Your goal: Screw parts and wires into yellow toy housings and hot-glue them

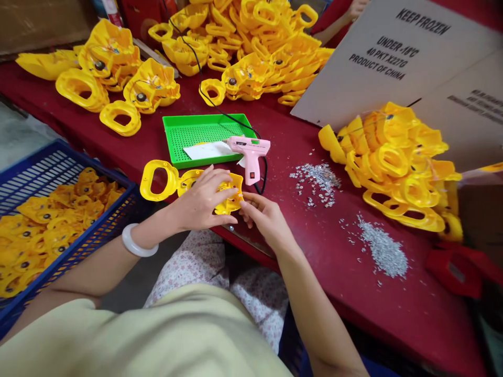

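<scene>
Shell, yellow plastic, is at the near edge of the table. Left hand is curled down over it, right hand pinches its right end w/ thumb + fingertips. IMO press it flat, small moves only. Glue gun rests on the green tray just behind.

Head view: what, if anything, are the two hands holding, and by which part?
One yellow plastic piece, held by both: the left hand lies over its middle, the right hand pinches its right edge.
</scene>
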Motion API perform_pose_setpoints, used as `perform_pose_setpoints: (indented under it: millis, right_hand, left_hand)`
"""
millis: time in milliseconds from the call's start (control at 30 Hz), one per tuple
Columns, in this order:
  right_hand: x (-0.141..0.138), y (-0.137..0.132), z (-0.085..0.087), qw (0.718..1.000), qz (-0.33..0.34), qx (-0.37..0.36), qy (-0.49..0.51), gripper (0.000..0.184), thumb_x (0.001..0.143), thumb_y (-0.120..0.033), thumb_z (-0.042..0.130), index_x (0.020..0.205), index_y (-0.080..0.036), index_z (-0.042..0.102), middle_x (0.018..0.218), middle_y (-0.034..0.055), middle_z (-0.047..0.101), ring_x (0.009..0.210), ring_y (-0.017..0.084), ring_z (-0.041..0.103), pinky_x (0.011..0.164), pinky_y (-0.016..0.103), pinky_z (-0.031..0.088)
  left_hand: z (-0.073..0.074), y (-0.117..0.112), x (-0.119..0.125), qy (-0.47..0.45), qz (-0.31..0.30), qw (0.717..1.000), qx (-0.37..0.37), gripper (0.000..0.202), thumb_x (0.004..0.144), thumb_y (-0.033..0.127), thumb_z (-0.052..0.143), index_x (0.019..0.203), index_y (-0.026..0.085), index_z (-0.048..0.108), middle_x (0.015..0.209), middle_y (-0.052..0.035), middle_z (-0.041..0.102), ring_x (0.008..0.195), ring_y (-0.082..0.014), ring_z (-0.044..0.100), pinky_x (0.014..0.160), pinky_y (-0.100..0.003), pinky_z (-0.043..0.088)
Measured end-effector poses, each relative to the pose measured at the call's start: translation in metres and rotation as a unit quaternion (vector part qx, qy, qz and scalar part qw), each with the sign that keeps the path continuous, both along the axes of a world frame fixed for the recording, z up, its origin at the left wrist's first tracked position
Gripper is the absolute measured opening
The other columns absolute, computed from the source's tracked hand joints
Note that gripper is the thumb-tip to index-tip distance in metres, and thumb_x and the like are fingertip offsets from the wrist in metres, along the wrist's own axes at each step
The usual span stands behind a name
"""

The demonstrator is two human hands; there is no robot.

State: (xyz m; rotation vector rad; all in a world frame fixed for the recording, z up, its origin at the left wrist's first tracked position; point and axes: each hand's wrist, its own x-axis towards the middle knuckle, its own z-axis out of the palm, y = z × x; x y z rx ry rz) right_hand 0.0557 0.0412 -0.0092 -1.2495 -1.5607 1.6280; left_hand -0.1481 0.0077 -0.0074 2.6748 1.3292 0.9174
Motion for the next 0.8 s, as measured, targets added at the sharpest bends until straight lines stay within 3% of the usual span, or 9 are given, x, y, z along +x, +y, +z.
perform_pose_setpoints:
  millis: [233, 533, 800]
  right_hand:
    - [0.0, -0.001, -0.003, 0.999, -0.026, -0.012, 0.014, 0.049, 0.074, -0.048, 0.071, 0.108, -0.013, 0.066, 0.066, -0.0014, 0.062, 0.052, 0.007, 0.051, 0.044, 0.02, 0.04]
    - [-0.001, -0.003, -0.007, 0.999, -0.037, -0.004, 0.019, 0.04, 0.075, -0.044, 0.069, 0.103, -0.015, 0.069, 0.065, -0.0017, 0.062, 0.051, 0.007, 0.05, 0.043, 0.02, 0.039]
    - [0.0, -0.006, -0.005, 0.998, -0.05, -0.006, 0.022, 0.039, 0.075, -0.043, 0.069, 0.101, -0.014, 0.068, 0.064, -0.0019, 0.061, 0.051, 0.007, 0.05, 0.043, 0.02, 0.038]
  left_hand:
    - [0.005, -0.001, -0.02, -0.009, 0.004, 1.0, 0.006, 0.028, 0.09, 0.042, 0.059, 0.103, 0.019, 0.069, 0.123, -0.0136, 0.056, 0.125, -0.0309, 0.047, 0.104, -0.053, 0.042]
    - [0.018, 0.012, -0.001, -0.002, 0.058, 0.997, -0.042, 0.013, 0.09, 0.017, 0.055, 0.085, 0.015, 0.067, 0.105, -0.0106, 0.056, 0.105, -0.023, 0.053, 0.092, -0.041, 0.049]
    - [0.017, 0.022, -0.012, -0.01, -0.019, 0.995, -0.099, 0.011, 0.089, 0.02, 0.058, 0.083, 0.017, 0.067, 0.107, -0.0091, 0.055, 0.109, -0.0216, 0.053, 0.096, -0.039, 0.047]
